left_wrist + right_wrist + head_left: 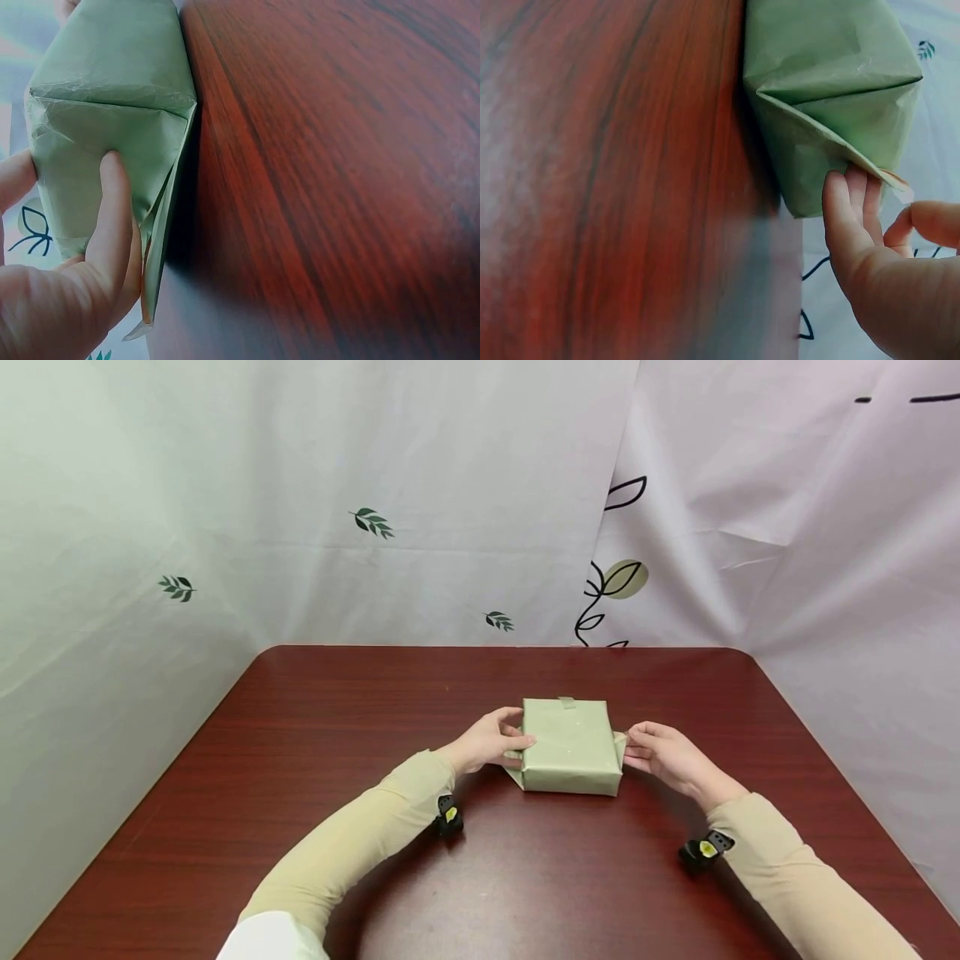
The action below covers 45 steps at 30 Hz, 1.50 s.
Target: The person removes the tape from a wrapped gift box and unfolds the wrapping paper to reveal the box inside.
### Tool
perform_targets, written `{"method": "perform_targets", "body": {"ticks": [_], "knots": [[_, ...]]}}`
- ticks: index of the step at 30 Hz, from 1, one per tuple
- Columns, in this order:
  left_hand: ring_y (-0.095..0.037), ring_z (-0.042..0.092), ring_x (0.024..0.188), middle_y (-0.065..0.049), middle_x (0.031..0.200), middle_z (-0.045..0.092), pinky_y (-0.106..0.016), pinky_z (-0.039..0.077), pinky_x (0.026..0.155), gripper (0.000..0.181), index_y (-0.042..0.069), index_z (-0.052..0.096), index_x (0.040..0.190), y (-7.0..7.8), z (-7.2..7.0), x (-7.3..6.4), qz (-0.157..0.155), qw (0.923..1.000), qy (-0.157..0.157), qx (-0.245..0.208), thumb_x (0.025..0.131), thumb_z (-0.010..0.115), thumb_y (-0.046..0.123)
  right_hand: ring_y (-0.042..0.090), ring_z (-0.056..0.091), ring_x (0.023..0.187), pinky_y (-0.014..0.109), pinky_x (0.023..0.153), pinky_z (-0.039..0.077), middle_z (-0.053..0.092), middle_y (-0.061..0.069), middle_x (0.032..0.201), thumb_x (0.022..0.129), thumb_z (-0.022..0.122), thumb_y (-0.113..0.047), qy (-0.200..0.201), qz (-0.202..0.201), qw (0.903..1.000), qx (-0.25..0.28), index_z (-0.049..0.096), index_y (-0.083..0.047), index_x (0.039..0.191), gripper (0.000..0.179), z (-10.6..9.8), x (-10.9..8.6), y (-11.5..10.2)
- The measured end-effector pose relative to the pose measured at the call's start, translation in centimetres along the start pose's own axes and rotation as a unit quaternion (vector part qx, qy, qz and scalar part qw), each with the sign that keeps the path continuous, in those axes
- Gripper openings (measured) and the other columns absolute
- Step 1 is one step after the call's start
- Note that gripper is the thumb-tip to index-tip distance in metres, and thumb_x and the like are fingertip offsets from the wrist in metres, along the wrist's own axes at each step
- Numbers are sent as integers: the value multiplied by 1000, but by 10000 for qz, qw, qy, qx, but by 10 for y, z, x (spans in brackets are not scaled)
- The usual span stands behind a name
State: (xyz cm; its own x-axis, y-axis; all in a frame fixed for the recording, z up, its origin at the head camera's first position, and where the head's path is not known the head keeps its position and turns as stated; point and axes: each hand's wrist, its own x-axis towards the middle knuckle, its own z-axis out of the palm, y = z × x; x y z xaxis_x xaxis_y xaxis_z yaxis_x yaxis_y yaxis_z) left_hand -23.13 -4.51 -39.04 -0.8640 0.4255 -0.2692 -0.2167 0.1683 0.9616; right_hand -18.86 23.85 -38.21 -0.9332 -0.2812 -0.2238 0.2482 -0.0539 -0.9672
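Observation:
A square box [572, 743] wrapped in pale green paper lies on the table. My left hand [486, 743] holds its left side, the thumb on the top edge. In the left wrist view, one of that hand's fingers [114, 202] presses the folded paper at the end face, and a loose flap [161, 232] stands out near the table. My right hand [667, 756] is at the other end. Its fingertips [855, 180] touch the underside of a raised paper flap [825, 139], whose tip carries a bit of clear tape [901, 191].
The dark red wooden table [480, 877] has rounded far corners. Behind it hangs a pale curtain [450, 460] with leaf prints. A small strip of tape [567, 702] crosses the box's far top edge. Black wrist cameras [448, 817] sit under both forearms.

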Motion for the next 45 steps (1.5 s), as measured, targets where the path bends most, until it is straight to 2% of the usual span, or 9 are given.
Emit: {"method": "perform_targets", "body": {"ticks": [10, 17, 20, 22, 27, 31, 34, 38, 45], "knots": [[-16, 58, 79, -14, 104, 48, -41, 56, 77, 68, 6, 28, 148, 1, 0, -1, -58, 10000, 20, -5, 89, 62, 2, 5, 61, 82, 21, 77, 53, 57, -3, 89, 98, 37, -1, 21, -212, 9998, -24, 47, -9, 96, 13, -11, -7, 2], [-16, 57, 78, -15, 104, 47, -42, 56, 78, 68, 5, 28, 147, 1, 0, -2, -55, 9999, 61, -68, 89, 62, 1, -1, 59, 82, 21, 75, 53, 57, -7, 90, 97, 41, -2, 393, -254, 9896, -1357, 40, 8, 109, 15, -22, -7, 5], [-16, 57, 78, -15, 105, 47, -42, 56, 79, 68, 5, 28, 148, 1, 0, -3, -68, 9999, 54, -74, 89, 62, 1, 0, 57, 78, 21, 71, 52, 57, -4, 88, 96, 47, -4, 716, -187, 9714, -2255, 41, 13, 111, 23, -26, -7, 6], [-16, 57, 78, -16, 106, 48, -42, 56, 79, 68, 5, 27, 148, 1, 0, -3, -69, 9999, 55, -69, 89, 62, 1, 6, 55, 78, 22, 69, 50, 59, 4, 88, 93, 51, -4, 929, -188, 9517, -2919, 44, 13, 111, 26, -27, -7, 7], [-16, 57, 78, -16, 106, 47, -42, 56, 79, 68, 5, 27, 148, 1, 0, -3, -49, 10000, 41, -44, 89, 62, 1, 43, 44, 100, 44, 80, 40, 44, 36, 116, 88, 55, -7, 1247, 16, 8994, -4191, 44, 10, 117, 36, -27, -8, 6], [-16, 57, 78, -15, 104, 47, -41, 56, 78, 68, 5, 27, 148, 0, 0, -3, -49, 10000, 29, -48, 89, 62, 1, 61, 13, 117, 66, 89, 24, 14, 44, 132, 87, 53, -11, 1246, 481, 8798, -4562, 29, 5, 133, 54, -28, -7, 5], [-16, 57, 78, -15, 105, 47, -41, 56, 78, 68, 5, 28, 147, 0, 0, -2, -42, 10000, 15, -39, 89, 62, 2, 63, 7, 121, 72, 90, 19, 4, 45, 135, 88, 54, -13, 1192, 701, 8705, -4724, 20, 1, 140, 64, -29, -7, 5], [-16, 58, 79, -18, 108, 48, -41, 56, 78, 66, 3, 28, 147, 1, 1, -2, -5, 10000, -21, 19, 90, 62, 2, 64, 6, 120, 73, 88, 18, 0, 45, 137, 87, 57, -13, 1088, 830, 8677, -4778, 16, -2, 143, 71, -32, -8, 3], [-16, 58, 79, -18, 109, 48, -41, 56, 78, 66, 4, 29, 147, 2, 1, -2, -29, 10000, 40, 6, 89, 62, 2, 65, 8, 118, 68, 92, 19, 4, 47, 135, 86, 55, -12, 984, 674, 8797, -4603, 19, 5, 141, 68, -42, -8, -1]]}}
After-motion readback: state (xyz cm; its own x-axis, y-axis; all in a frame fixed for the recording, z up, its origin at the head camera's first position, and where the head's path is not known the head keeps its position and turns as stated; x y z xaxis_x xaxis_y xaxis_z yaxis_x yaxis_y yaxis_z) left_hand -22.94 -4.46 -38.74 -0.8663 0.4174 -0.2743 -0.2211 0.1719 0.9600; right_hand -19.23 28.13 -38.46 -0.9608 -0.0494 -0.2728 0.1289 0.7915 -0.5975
